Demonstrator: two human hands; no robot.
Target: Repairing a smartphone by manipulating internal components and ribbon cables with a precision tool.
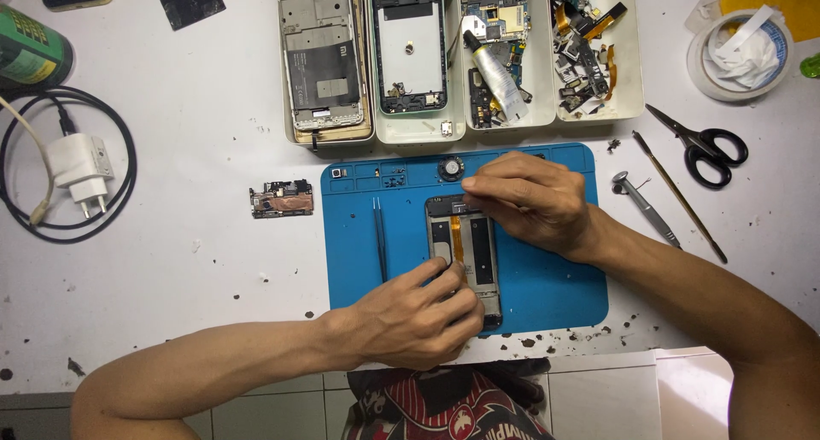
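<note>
An opened phone body [465,250] with an orange flex strip down its middle lies upright on a blue work mat [547,286]. My left hand [417,313] covers the phone's lower end, its fingers pressed on the frame. My right hand [530,201] rests on the phone's top end, fingertips on the upper edge. Whether it pinches a small part I cannot tell. Thin tweezers [380,237] lie on the mat left of the phone. A round small part [450,167] sits in the mat's top groove.
A circuit board [281,199] lies left of the mat. White trays [628,107] at the back hold phone frames, a tube and loose parts. Scissors [705,145], a screwdriver [645,205], a thin rod [679,196] and tape [740,55] lie right; a charger with cable [79,168] left.
</note>
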